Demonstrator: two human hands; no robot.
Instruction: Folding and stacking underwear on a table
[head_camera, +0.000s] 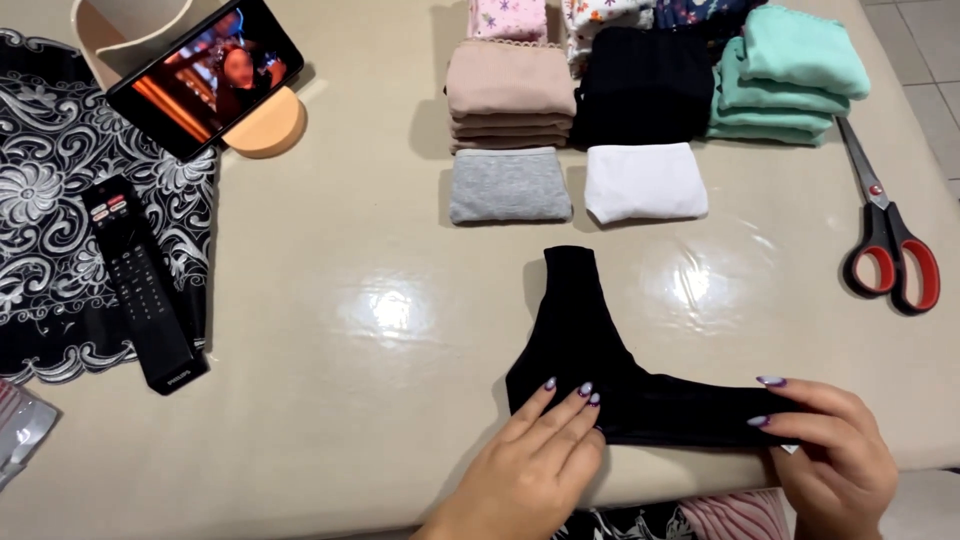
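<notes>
A black undergarment (585, 340) lies flat on the beige table (350, 320) near its front edge, its narrow end pointing away from me. My left hand (530, 460) rests flat on the garment's left corner with the fingers together. My right hand (830, 450) presses on the garment's right end at the table edge, fingers extended over the cloth.
Folded stacks stand at the back: beige (510, 95), black (645, 85), mint green (785, 75), plus a grey piece (508, 185) and a white piece (645, 182). Red-handled scissors (885, 230) lie right. A remote (140, 285) on patterned black cloth (50, 200) and a propped phone (205, 75) are left.
</notes>
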